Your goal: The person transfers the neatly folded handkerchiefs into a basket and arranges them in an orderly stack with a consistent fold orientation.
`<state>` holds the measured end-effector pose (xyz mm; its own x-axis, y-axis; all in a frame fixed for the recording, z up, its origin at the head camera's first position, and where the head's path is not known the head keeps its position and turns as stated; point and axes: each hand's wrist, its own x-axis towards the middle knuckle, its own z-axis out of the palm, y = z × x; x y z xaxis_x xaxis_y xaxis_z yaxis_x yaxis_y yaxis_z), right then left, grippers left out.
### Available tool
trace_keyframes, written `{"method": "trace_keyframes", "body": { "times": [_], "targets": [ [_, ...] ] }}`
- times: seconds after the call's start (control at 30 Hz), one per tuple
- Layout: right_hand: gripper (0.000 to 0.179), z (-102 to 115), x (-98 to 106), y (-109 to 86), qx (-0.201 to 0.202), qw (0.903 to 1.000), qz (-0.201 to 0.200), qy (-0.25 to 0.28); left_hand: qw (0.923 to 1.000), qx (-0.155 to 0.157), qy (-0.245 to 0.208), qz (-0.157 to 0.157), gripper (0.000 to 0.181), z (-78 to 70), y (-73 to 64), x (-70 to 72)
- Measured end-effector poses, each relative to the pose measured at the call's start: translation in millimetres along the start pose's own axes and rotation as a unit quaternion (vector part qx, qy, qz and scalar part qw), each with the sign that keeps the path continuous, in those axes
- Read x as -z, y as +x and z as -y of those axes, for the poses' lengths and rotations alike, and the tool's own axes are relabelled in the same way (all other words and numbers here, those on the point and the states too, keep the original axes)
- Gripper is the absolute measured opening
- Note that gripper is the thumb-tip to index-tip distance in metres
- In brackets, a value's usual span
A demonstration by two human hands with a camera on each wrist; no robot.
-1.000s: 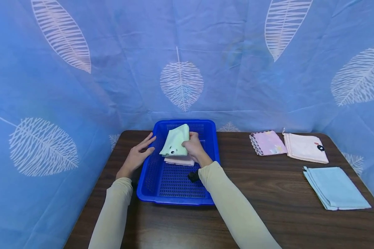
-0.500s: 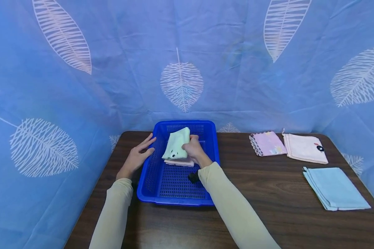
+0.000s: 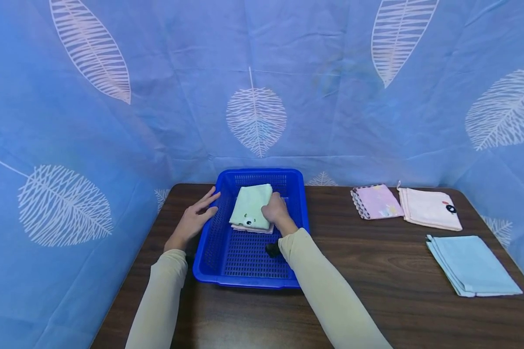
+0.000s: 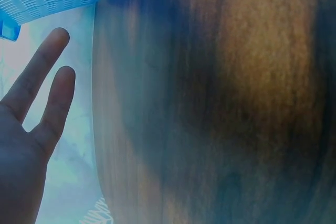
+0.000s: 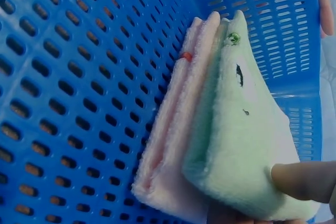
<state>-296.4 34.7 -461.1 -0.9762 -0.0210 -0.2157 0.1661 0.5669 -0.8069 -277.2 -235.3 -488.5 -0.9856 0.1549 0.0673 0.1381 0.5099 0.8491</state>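
Inside a blue plastic basket [image 3: 262, 282] lies a folded pale green towel [image 3: 248, 207] with a small embroidered face. Under it is a folded pale pink towel [image 5: 169, 156], its near edge showing. My right hand [image 3: 277, 212] pinches the green towel at its right side; in the right wrist view the thumb [image 5: 304, 180] presses on top, with the other fingers mostly hidden below. At the basket's left rim my left hand [image 3: 191, 223] has its fingers spread, fingertips right at the edge.
Folded towels lie on the right of the dark wooden table [image 3: 353, 266]: a purple one [image 3: 380, 201], a pale pink one [image 3: 428, 208] and a light blue one [image 3: 473, 264]. A blue leaf-patterned curtain [image 3: 192, 121] hangs behind and to the left.
My right hand has lowered the green towel onto the pink one and shifted slightly right, so the green towel now lies flatter. My left hand has stayed at the rim.
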Motion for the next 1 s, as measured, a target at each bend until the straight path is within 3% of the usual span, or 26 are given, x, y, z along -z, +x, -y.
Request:
{"method": "trace_keyframes", "body": {
  "times": [0.1, 0.17, 0.33, 0.53, 0.83, 1.0],
  "targets": [
    [0.043, 0.5, 2.2, -0.1, -0.001, 0.9995, -0.009, -0.029, 1.0, 0.003, -0.002, 0.001, 0.046, -1.5, -0.1, -0.2],
    [0.046, 0.7, 2.7, -0.2, -0.007, 0.9995, -0.011, -0.03, 1.0, 0.006, -0.005, 0.002, 0.047, -2.4, -0.6, -0.4],
    [0.06, 2.0, 2.7, -0.1, -0.033, 0.9987, -0.036, 0.011, 0.9999, 0.009, -0.012, 0.003, 0.046, -3.3, -1.1, -0.2],
    [0.046, 4.7, 4.4, 0.0, -0.047, 0.9935, -0.082, 0.062, 0.9999, 0.007, -0.011, 0.001, 0.045, -3.0, -0.1, 0.3],
    [0.055, 3.6, 4.9, 5.3, -0.053, 0.9975, -0.045, -0.015, 0.9998, 0.013, -0.016, 0.003, 0.046, -3.8, 0.7, 0.8],
    [0.054, 4.1, 7.7, 0.5, -0.034, 0.9984, -0.044, -0.01, 0.9997, 0.015, -0.016, 0.004, 0.045, -3.2, 0.3, -0.4]
  ]
}}
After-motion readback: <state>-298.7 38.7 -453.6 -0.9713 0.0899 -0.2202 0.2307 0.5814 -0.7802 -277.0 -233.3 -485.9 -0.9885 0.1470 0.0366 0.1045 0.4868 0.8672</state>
